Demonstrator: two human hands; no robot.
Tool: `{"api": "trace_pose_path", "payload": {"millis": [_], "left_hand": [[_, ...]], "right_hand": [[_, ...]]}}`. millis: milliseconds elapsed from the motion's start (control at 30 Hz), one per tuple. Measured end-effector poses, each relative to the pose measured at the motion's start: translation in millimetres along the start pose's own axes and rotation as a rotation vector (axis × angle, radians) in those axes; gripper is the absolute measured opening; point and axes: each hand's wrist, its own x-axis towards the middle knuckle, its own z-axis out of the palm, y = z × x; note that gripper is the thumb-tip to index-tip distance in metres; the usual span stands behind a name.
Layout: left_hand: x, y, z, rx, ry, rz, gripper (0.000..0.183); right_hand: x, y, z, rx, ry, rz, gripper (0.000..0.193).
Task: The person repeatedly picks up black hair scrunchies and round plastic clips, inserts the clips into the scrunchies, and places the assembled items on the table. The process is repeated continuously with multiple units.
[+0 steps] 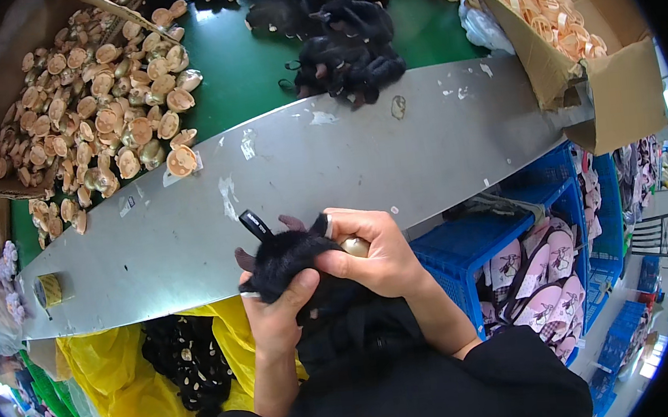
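A black plush piece (pixel 284 256) with small brownish-pink ears or limbs and a black fabric tag (pixel 254 225) is between my two hands, above the near edge of the metal counter. My left hand (pixel 278 316) grips its lower left side, thumb across the fur. On its right side my right hand (pixel 379 254) pinches the fur with thumb and fingers. A shiny gold rounded shell (pixel 356 247) sits between that thumb and the fingers. How far the shell reaches into the plush is hidden.
Beyond the grey metal counter (pixel 314 170) lies a green belt with a heap of black plush pieces (pixel 346 52). Gold and peach shells (pixel 103 102) spill from a carton at left; peach plastic parts (pixel 541 8) fill another at right. Tape roll (pixel 48 290), yellow sack (pixel 117 386), blue crates (pixel 477 250) nearby.
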Motion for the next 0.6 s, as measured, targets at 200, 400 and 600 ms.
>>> {"api": "trace_pose_path", "payload": {"millis": [200,400,600], "left_hand": [[-10.0,7.9,3.9,-0.289,0.003,-0.107,0.044],[-9.4,-6.6,-20.2,-0.222,-0.023,-0.114,0.046],[-8.9,-3.0,-12.7,-0.244,0.089,-0.14,0.033]], "right_hand": [[-5.8,-6.7,11.1,0.158,0.116,-0.003,0.018],[-13.1,-14.1,7.9,0.266,0.035,0.125,0.017],[-13.2,-10.2,11.2,0.301,0.039,0.185,0.019]]}}
